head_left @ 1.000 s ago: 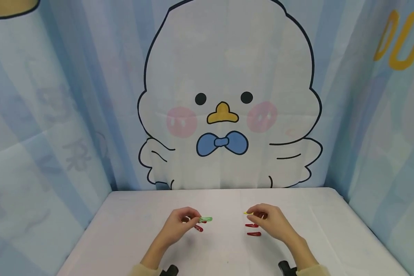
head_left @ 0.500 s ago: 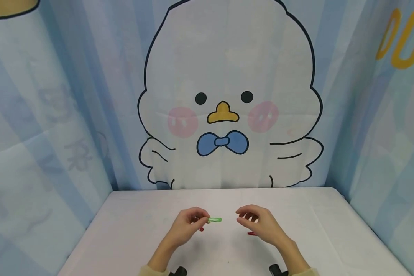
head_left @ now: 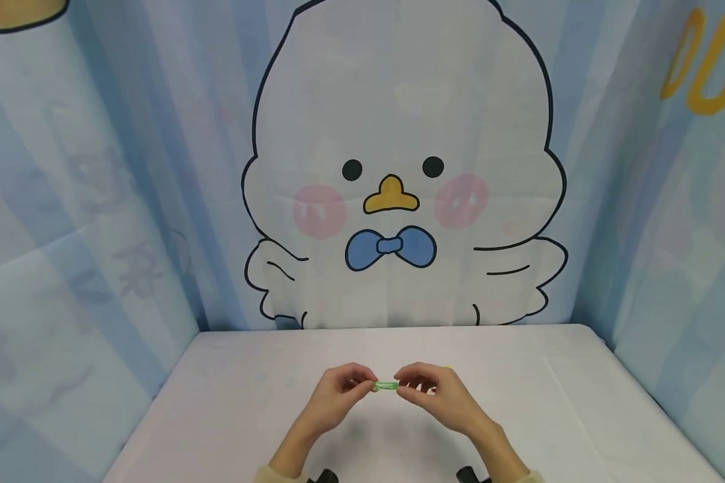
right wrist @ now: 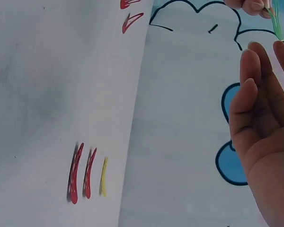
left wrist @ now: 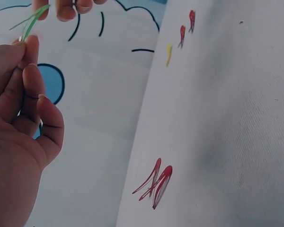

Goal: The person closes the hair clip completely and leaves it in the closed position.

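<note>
Between thumb and index finger, my left hand (head_left: pixel 338 397) pinches one end of a green snap hair clip (head_left: pixel 385 386), held above the table. The clip's two arms spread apart in the left wrist view. My right hand (head_left: pixel 438 396) has its thumb and index fingertips right at the clip's other end, with a gap between them and the other fingers loosely bent. Beyond the right hand a yellow hair clip (right wrist: pixel 104 177) lies beside two red hair clips (right wrist: pixel 74 177) on the table. Two more red hair clips (left wrist: pixel 162 184) lie on the left; the left hand hides them in the head view.
A white-covered table (head_left: pixel 248 429) stretches beneath both hands. Behind it hangs a curtain (head_left: pixel 393 288) printed with a cartoon duck, and curtains close off both sides. Dark wrist cameras (head_left: pixel 468 473) show at the bottom edge.
The right hand has let go of the yellow clip, leaving it on the table, and moved left to the green clip. The left hand has carried the green clip right, toward the middle.
</note>
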### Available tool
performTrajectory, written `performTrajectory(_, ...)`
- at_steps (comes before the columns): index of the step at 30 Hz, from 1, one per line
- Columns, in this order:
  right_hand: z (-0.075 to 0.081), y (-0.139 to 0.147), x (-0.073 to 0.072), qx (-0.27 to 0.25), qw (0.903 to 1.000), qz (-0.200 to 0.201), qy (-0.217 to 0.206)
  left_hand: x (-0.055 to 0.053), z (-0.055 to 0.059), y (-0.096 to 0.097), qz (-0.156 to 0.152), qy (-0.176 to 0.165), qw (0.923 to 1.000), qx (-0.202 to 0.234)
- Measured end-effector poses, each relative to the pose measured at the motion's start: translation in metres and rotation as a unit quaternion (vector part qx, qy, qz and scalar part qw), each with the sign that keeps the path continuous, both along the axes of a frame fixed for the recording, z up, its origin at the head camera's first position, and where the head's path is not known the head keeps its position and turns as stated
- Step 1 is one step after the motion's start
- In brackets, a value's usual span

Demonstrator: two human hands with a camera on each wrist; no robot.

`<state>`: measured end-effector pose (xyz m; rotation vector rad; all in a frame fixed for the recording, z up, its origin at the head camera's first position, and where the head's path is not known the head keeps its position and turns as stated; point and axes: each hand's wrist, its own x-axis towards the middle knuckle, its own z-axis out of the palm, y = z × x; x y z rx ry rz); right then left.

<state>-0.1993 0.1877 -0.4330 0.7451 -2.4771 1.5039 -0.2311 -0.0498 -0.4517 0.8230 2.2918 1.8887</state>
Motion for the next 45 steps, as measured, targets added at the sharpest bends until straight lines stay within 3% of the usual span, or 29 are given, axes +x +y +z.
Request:
performTrajectory(7,-0.005,-0.008,0.001,-0.029,0.9980,-0.012,0.055,0.000,-0.003,0.003,-0.004,0.005,0.9999,0.012)
performTrajectory(21,-0.011,-0.008,-0.002,-0.051,0.9922,-0.040,0.107,0.001,-0.005,0.009,-0.009,-0.004,0.9999,0.014)
performTrajectory(27,-0.013,-0.011,-0.002,-0.065,0.9912,-0.030,0.111,-0.001,-0.006,0.013,0.018,0.001,0.9997,0.018)
performTrajectory(35,-0.016,-0.016,-0.004,-0.077,0.9866,-0.057,0.132,-0.001,-0.003,0.018,0.070,0.031,0.9971,-0.002)
performTrajectory(40,-0.017,-0.019,-0.004,-0.084,0.9849,-0.076,0.131,-0.001,-0.003,0.021,0.102,0.023,0.9942,-0.026)
performTrajectory(45,-0.019,-0.022,-0.005,-0.079,0.9834,-0.096,0.132,0.000,-0.005,0.023,0.112,0.015,0.9930,-0.033)
